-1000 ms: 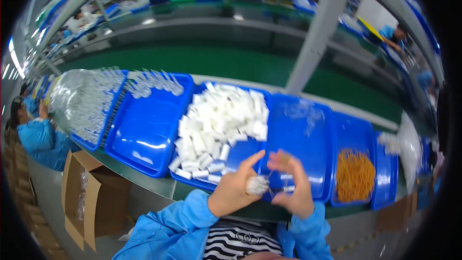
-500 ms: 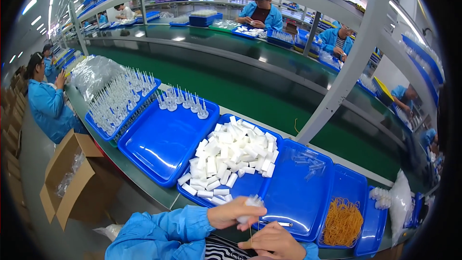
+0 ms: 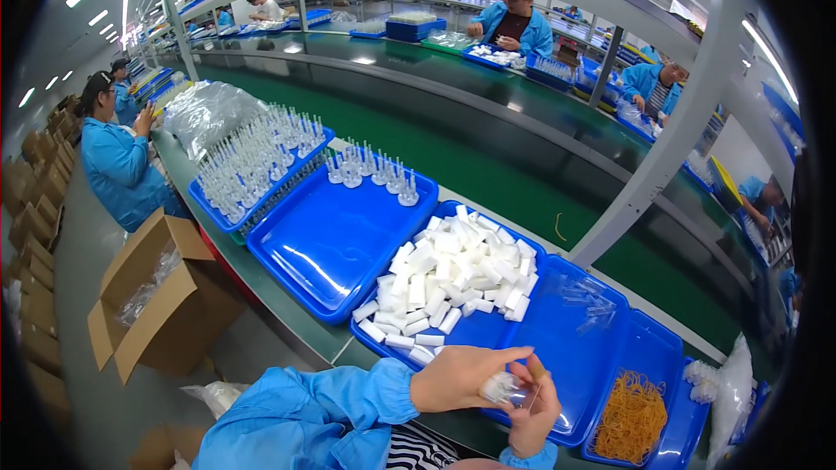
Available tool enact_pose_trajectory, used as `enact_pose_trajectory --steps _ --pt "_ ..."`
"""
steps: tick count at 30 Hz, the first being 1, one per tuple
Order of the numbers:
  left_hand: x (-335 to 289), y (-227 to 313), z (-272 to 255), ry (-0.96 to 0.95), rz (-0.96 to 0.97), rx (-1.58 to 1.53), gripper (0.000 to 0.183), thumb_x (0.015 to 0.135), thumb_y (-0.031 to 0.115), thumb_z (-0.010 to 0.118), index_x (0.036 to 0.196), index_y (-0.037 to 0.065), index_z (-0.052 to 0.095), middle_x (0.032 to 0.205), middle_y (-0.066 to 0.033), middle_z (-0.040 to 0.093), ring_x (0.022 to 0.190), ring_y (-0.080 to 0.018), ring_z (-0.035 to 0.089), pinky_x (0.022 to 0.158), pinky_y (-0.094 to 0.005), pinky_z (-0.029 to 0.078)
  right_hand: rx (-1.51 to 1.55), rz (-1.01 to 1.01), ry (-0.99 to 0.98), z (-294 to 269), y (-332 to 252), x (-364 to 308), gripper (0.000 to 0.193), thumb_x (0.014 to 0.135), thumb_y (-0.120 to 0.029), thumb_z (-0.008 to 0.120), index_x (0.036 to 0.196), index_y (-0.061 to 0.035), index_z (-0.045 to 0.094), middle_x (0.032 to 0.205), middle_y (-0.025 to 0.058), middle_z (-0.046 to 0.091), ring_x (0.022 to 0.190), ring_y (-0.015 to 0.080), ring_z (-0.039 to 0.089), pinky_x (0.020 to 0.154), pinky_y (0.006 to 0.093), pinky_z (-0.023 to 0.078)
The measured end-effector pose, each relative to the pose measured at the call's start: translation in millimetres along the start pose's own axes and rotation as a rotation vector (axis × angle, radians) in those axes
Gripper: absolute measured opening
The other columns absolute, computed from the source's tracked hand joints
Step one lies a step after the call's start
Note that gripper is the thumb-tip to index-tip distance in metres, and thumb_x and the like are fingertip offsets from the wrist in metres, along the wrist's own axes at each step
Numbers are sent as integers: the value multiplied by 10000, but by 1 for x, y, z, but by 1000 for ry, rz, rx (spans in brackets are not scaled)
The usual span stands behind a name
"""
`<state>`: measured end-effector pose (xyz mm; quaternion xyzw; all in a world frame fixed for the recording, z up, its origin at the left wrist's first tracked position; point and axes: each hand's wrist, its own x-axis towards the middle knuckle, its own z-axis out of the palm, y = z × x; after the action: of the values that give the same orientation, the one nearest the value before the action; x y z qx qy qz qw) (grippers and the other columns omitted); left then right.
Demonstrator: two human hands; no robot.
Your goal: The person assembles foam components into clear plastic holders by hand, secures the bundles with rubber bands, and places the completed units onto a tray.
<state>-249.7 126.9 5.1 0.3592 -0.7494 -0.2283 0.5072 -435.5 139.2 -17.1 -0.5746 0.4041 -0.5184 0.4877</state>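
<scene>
Just in front of me, my left hand (image 3: pixel 461 378) is closed around a small clear plastic piece with a white part (image 3: pixel 500 388). My right hand (image 3: pixel 536 409) curls in from the other side, its thumb and fingers gripping the clear end. A thin strand, perhaps a rubber band, shows by the right fingers; its details are too small to tell. Behind the left hand, a blue tray (image 3: pixel 477 328) holds a heap of white foam-like blocks (image 3: pixel 461 270). Under and beyond the right hand lies a blue tray (image 3: pixel 570 344) with several clear tubes (image 3: pixel 588 303).
To the right stand a tray of orange rubber bands (image 3: pixel 629 418) and a white plastic bag (image 3: pixel 734 400). To the left are a blue tray (image 3: pixel 340 248), stemmed clear parts (image 3: pixel 252 165) and an open carton (image 3: pixel 165 296). A metal post (image 3: pixel 653 148) rises before the green belt (image 3: pixel 470 174); co-workers sit around.
My right hand has risen from below the piece to its right side. A strand stretched down between the hands before; both hands now grip the piece. The whole view has shifted with my head.
</scene>
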Motion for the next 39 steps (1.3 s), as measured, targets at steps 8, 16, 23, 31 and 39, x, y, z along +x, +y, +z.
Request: enact_pose_trajectory --steps 8,16,23,31,39 --pt "-3 -7 15 -393 -223 254 1030 767 136 749 1540 -44 93 878 -164 683 757 -324 674 631 -413 526 -528 -122 -61 8 -12 -4 536 718 -139 815 1174 5 573 1127 136 562 937 270 543 863 378 419" --pt "-6 0 17 -299 -293 88 937 802 238 753 1547 95 203 981 -162 692 803 -342 693 663 -406 545 -229 108 -68 11 -10 3 417 742 -138 752 1075 -23 528 1125 120 514 1011 229 513 891 334 417" --pt "-7 -24 25 -193 -644 -776 724 806 182 800 1410 58 419 1232 -110 568 1129 -190 570 948 -318 482 -800 -436 -232 2 -12 10 797 610 -20 835 1350 -29 538 1342 200 522 1160 403 538 966 465 462" --pt "-7 -29 -12 -328 -407 -472 873 701 122 881 1449 66 435 1390 -137 465 1244 -267 521 986 -397 508 -151 15 -241 -22 -16 17 774 694 -124 859 1374 -6 508 1353 165 566 1200 302 587 996 385 486" --pt "-12 -19 -8 -274 -227 -254 765 618 49 855 1318 33 545 1284 -143 598 1151 -304 569 961 -377 489 -441 -155 -262 -30 -31 12 695 624 -140 909 1246 -24 623 1245 135 614 1093 272 606 863 332 562"
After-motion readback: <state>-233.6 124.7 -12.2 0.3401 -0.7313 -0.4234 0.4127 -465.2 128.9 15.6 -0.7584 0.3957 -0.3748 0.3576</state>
